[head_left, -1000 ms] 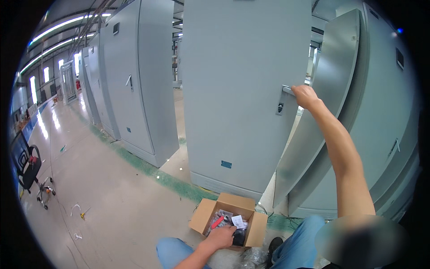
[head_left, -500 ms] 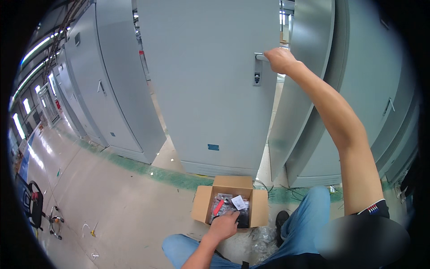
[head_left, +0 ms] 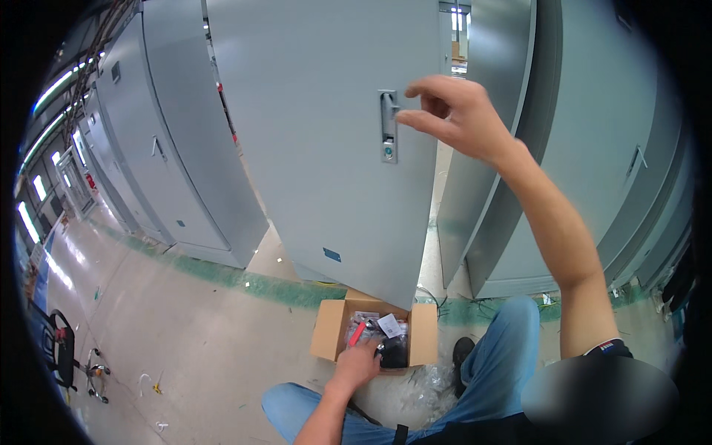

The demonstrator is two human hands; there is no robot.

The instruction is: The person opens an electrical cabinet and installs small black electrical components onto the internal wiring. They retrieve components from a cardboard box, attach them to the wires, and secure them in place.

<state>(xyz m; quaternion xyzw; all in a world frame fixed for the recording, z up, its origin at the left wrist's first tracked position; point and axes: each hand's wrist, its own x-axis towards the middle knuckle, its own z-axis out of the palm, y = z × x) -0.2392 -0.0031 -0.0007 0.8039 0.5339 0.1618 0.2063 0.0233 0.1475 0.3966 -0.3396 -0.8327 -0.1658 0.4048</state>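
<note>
A grey cabinet door (head_left: 319, 133) stands in front of me with a recessed lever handle (head_left: 388, 122) near its right edge. My right hand (head_left: 456, 111) is beside the handle, thumb and fingers apart with nothing between them; the thumb tip is close to the lever, and I cannot tell if it touches. Below the door sits an opened cardboard box (head_left: 328, 334). My left hand (head_left: 357, 365) reaches into it, fingers spread over the contents, fingertips partly hidden. Inside lie a red-handled item (head_left: 358, 333), a white label (head_left: 389, 325), bagged parts and a black piece (head_left: 394, 352).
Grey cabinets stand to the left (head_left: 182, 133) and right (head_left: 586, 148). A green stripe (head_left: 215, 274) crosses the floor. Clear plastic wrap (head_left: 430, 389) lies beside my right foot. A black wheeled chair (head_left: 63, 345) is at far left, with scraps on the floor near it.
The door has swung toward me, its lower corner now over the box's back flap. The lever now lies along its recess. My right hand has opened off it.
</note>
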